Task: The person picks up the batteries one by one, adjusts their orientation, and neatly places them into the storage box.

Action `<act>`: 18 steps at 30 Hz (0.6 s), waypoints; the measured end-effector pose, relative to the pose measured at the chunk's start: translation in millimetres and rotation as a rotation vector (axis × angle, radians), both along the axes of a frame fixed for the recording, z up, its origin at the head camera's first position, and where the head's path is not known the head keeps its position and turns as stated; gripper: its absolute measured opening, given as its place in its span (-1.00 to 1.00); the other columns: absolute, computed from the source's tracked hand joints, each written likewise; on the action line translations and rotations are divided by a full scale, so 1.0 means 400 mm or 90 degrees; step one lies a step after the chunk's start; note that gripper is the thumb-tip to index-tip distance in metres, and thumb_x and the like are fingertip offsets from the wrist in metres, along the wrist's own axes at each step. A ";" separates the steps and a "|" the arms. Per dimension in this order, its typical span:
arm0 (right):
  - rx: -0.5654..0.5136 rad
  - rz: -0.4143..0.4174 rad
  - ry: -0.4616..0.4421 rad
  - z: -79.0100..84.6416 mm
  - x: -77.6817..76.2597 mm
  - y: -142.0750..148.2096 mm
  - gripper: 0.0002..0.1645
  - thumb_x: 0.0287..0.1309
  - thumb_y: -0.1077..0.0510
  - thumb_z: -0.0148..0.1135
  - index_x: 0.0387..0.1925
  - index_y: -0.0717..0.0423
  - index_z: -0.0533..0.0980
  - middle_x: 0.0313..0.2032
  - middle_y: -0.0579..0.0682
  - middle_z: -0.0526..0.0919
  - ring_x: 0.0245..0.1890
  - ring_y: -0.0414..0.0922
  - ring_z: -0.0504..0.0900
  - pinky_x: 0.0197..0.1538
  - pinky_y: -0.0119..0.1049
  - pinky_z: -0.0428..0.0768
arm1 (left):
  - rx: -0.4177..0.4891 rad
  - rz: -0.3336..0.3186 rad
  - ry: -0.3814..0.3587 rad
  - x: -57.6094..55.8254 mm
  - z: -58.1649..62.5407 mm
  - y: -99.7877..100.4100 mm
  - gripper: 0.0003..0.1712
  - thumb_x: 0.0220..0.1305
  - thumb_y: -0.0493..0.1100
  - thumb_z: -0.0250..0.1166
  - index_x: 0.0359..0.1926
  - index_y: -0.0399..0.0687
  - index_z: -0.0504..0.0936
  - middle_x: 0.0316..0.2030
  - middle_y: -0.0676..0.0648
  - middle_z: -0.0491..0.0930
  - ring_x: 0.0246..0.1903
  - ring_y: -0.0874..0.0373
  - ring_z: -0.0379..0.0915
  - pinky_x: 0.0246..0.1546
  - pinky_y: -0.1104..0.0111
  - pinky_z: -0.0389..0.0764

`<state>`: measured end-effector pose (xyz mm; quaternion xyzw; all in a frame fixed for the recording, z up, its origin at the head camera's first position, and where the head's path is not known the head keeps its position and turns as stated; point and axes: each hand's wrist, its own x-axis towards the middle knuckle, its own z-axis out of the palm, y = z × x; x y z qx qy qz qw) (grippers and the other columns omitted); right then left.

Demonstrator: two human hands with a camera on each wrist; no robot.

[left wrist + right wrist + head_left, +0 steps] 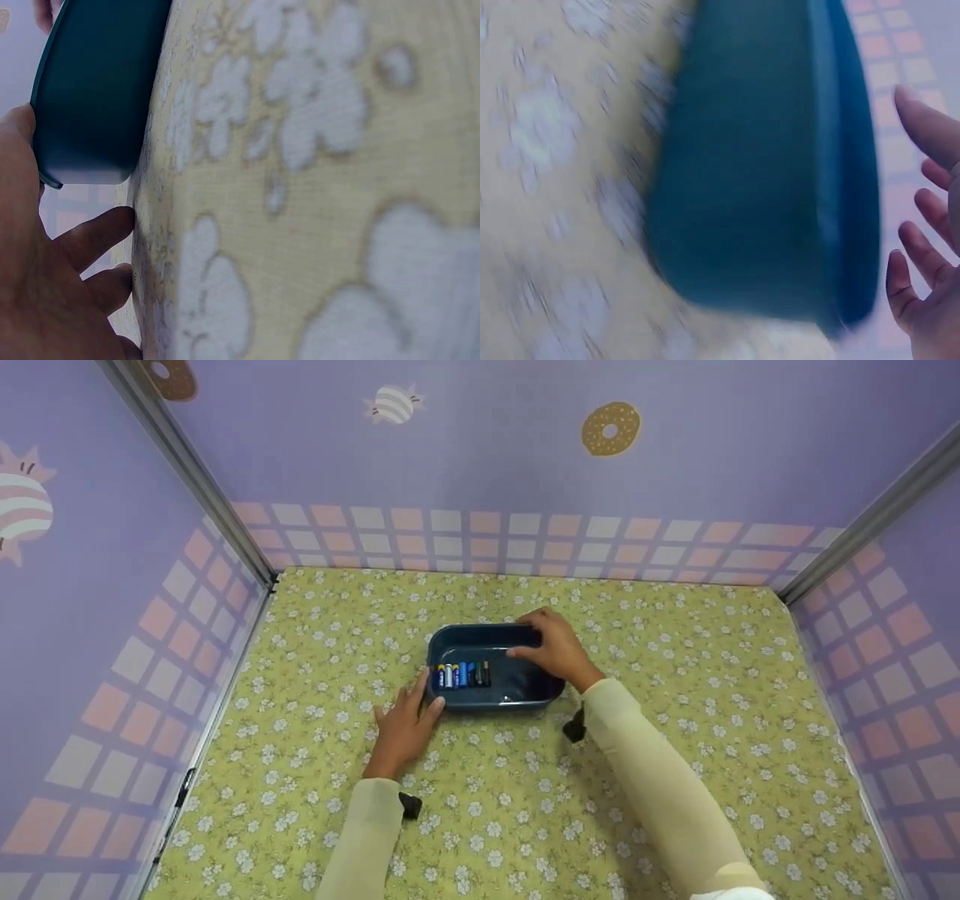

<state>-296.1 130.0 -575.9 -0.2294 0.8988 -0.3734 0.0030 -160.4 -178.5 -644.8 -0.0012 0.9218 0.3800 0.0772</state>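
A dark teal plastic basin stands on the flowered cloth. Inside it, several batteries lie side by side in a row toward the left, some blue and silver, one dark with a copper-coloured end. My left hand is at the basin's front left corner, thumb and a finger at the rim; in the left wrist view its other fingers are spread down at the cloth. My right hand hovers over the basin's right end, fingers loosely bent and nothing between them. In the right wrist view that hand shows beside the rim.
A yellow-green cloth with white flowers covers the table. Purple panels with pink and white squares wall it at the back and both sides, joined by metal posts. A small black device is at the right wrist.
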 end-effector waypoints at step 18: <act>-0.018 -0.084 -0.007 -0.068 0.015 0.292 -0.33 0.30 -0.14 0.38 0.31 0.09 0.49 0.18 0.21 0.53 0.16 0.22 0.51 0.23 0.21 0.49 | -0.013 0.001 -0.006 -0.001 0.002 0.002 -0.09 0.37 0.64 -0.27 0.62 0.61 -0.25 0.62 -0.08 0.01 0.59 -0.25 -0.09 0.41 -0.41 -0.56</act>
